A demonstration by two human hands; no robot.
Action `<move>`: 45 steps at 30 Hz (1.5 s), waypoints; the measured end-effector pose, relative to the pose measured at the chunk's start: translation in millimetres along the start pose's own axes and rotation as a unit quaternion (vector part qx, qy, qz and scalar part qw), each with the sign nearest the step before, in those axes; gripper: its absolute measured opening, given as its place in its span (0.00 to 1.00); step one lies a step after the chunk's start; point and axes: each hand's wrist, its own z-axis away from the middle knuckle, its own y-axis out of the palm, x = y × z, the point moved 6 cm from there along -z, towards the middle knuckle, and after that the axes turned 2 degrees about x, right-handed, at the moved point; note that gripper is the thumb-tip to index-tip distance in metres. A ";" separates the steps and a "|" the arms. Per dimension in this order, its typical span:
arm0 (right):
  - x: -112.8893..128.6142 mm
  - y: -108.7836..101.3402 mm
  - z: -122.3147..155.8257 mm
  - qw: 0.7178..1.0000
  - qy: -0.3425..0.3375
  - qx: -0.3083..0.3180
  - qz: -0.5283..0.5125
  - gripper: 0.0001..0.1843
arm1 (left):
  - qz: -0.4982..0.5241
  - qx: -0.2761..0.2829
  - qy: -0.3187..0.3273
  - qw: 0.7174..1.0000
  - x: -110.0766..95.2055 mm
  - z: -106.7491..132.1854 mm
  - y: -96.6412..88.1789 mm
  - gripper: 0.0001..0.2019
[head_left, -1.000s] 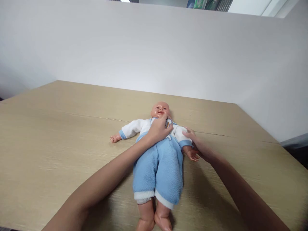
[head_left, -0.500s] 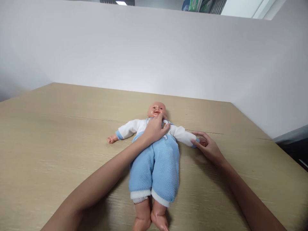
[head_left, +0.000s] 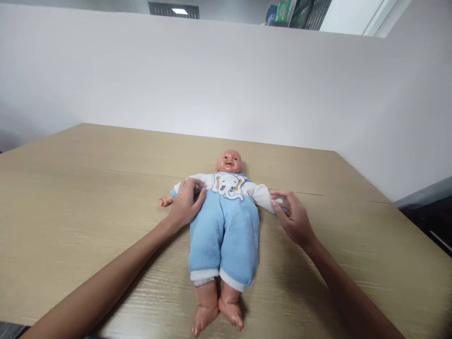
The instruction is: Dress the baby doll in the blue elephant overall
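A baby doll (head_left: 223,230) in a blue fleece romper with white sleeves and an elephant patch lies face up on the wooden table (head_left: 88,188), head away from me. My left hand (head_left: 186,203) rests on the doll's near-left sleeve, fingers curled over the white fabric. My right hand (head_left: 291,214) covers the end of the other sleeve, fingers pinched around the cuff. The doll's small hand on the left side (head_left: 163,201) pokes out past my fingers. Its bare feet (head_left: 217,313) point toward me.
A plain white partition wall (head_left: 226,80) stands along the table's far edge. The table's right edge (head_left: 367,188) runs diagonally beside a dark gap. Ceiling and shelving show above the partition.
My left hand moved from the doll's chest and chin to its left sleeve, uncovering the elephant patch. My right hand stayed at the right cuff, which it had drawn outward.
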 end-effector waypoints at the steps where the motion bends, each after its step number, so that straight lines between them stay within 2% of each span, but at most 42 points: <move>1: 3.1 13.8 -0.2 0.997 0.018 0.039 -0.057 0.17 | -0.001 0.016 -0.011 1.000 6.8 5.9 -1.3 0.10; 4: 3.8 51.2 -3.1 0.974 0.069 0.128 -0.173 0.19 | 0.010 0.077 -0.021 0.997 16.1 17.2 1.4 0.14; 6: -1.5 65.5 -8.1 0.963 0.092 0.144 -0.208 0.21 | 0.054 0.114 -0.038 0.991 18.5 21.1 6.5 0.16; 10: -13.0 73.6 -16.4 0.957 0.110 0.147 -0.224 0.22 | 0.196 0.150 -0.105 0.963 25.9 23.5 15.2 0.16; 14: -19.8 75.6 -14.3 0.947 0.130 0.136 -0.259 0.25 | 0.286 0.161 -0.116 0.938 30.0 18.3 14.1 0.17; 19: -26.2 77.7 -12.0 0.940 0.142 0.063 -0.303 0.24 | 0.335 0.127 -0.156 0.920 35.8 12.4 13.1 0.21; 23: -28.1 80.4 -12.3 0.952 0.133 0.054 -0.269 0.24 | 0.325 0.102 -0.159 0.927 37.4 13.7 18.6 0.21; 26: -23.8 78.5 -8.8 0.967 0.115 0.061 -0.221 0.22 | 0.272 0.081 -0.137 0.949 36.9 15.7 18.8 0.18; 29: -16.1 63.4 -1.1 0.983 0.089 0.040 -0.155 0.17 | 0.196 0.055 -0.093 0.975 31.8 16.0 12.5 0.15; 31: -8.2 45.2 4.6 0.998 0.033 0.022 -0.045 0.13 | 0.164 0.028 -0.059 0.984 24.7 14.2 4.3 0.12; 33: -3.1 25.0 10.6 0.996 -0.038 -0.001 0.080 0.11 | 0.132 -0.005 -0.022 0.991 13.2 9.7 -6.0 0.10; 35: -7.0 7.2 15.5 0.983 -0.089 -0.021 0.160 0.14 | 0.101 -0.027 0.020 0.994 -4.6 2.3 -13.6 0.09; 37: -19.2 -4.8 17.5 0.973 -0.118 -0.021 0.199 0.21 | 0.082 -0.019 0.066 0.994 -28.1 -7.9 -13.2 0.07; 40: -43.1 -11.7 14.0 0.970 -0.132 0.016 0.205 0.29 | 0.061 0.027 0.136 0.989 -67.3 -25.4 4.4 0.07; 42: -55.5 -13.7 9.4 0.973 -0.124 0.039 0.190 0.28 | 0.046 0.058 0.172 0.982 -90.0 -37.6 24.6 0.12; 45: -60.6 -17.1 5.7 0.980 -0.102 0.046 0.162 0.26 | 0.031 0.114 0.212 0.970 -113.3 -56.0 61.5 0.20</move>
